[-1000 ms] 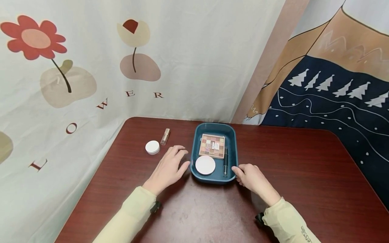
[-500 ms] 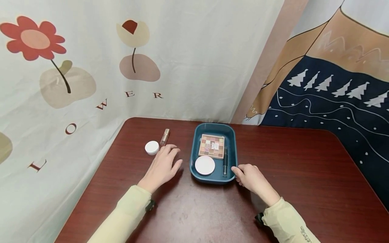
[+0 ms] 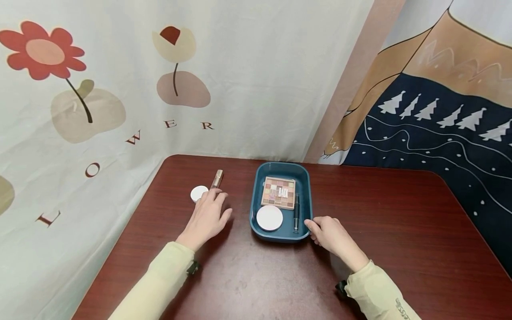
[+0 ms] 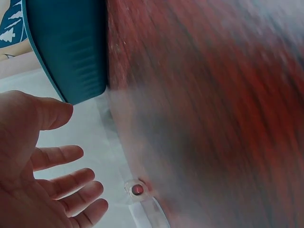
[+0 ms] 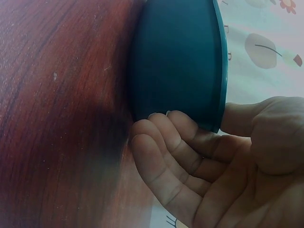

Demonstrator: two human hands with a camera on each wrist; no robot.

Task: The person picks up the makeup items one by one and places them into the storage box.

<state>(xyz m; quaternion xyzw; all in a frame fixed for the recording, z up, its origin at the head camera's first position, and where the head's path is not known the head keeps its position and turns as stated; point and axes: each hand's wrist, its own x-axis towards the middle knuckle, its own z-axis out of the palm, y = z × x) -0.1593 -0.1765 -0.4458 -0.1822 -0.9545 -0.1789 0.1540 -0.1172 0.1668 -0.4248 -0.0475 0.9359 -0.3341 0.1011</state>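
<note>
In the head view, my left hand (image 3: pixel 205 218) hovers palm down with fingers loosely spread, holding nothing. Its fingertips overlap the near end of a clear-and-gold lipstick-like tube (image 3: pixel 218 178) and the edge of a small white-lidded jar (image 3: pixel 198 193); the left wrist view shows the hand apart from both the tube (image 4: pixel 137 189) and the jar (image 4: pixel 150 214). A blue tray (image 3: pixel 287 170) stands mid-table. My right hand (image 3: pixel 331 232) grips its near right corner, thumb over the rim and fingers curled against the outer wall (image 5: pixel 178 61).
Inside the tray lie an eyeshadow palette (image 3: pixel 279 192), a round white compact (image 3: pixel 270 218) and a dark slim pen-like tube (image 3: pixel 296 213). The reddish-brown table (image 3: pixel 384 213) meets printed curtains (image 3: pixel 256 80) at its back and left edges.
My left hand has moved left, away from the tray's side, to the small jar and the tube. The right hand stays on the tray corner, and the tray has barely shifted.
</note>
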